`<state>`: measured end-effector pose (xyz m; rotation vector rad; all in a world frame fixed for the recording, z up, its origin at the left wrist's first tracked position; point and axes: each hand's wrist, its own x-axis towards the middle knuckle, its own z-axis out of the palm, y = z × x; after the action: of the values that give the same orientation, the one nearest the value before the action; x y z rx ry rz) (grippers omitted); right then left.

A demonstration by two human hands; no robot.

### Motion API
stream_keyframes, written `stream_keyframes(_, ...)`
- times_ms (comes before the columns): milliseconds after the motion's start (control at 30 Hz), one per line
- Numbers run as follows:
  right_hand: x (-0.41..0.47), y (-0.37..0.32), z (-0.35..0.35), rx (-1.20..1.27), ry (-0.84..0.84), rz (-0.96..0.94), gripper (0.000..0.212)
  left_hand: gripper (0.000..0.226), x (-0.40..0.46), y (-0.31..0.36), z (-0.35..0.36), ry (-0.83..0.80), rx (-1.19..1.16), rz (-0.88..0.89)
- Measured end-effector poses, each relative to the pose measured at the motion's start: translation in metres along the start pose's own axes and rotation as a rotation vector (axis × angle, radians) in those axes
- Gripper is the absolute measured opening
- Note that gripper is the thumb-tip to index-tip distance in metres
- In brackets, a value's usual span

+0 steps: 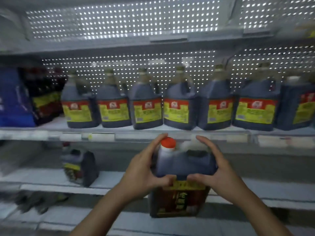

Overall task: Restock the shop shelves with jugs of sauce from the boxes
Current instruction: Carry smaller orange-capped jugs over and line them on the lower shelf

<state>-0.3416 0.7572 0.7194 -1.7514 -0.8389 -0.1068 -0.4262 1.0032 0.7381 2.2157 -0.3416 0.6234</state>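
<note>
**Lifting the next jug to the shelf**

We hold the red-capped sauce jug (183, 169) upright in front of the shelving, below the middle shelf edge (102, 136), left hand (144, 172) and right hand (216, 169) clasped around its shoulders. The row of yellow-labelled jugs (177, 101) looks full, so we judge it best to keep both hands on, raise it level, and choose a gap before sliding it in.
</note>
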Motion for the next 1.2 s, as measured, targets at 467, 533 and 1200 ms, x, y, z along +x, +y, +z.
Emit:
stream_keyframes(467,0.057,-0.012,0.230,-0.106,-0.185,0.082,0.094,0.098,-0.105,-0.148,-0.153,-0.001,-0.088,-0.207)
stream_keyframes(533,0.060,-0.005,0.243,-0.115,-0.217,0.089,0.093,0.097,-0.113,-0.163,-0.154,0.007,-0.096,-0.226)
stream_keyframes(1200,0.154,0.101,0.309,-0.153,-0.132,0.024,0.094,0.114,-0.069,-0.289,-0.137,-0.041,-0.083,-0.314)
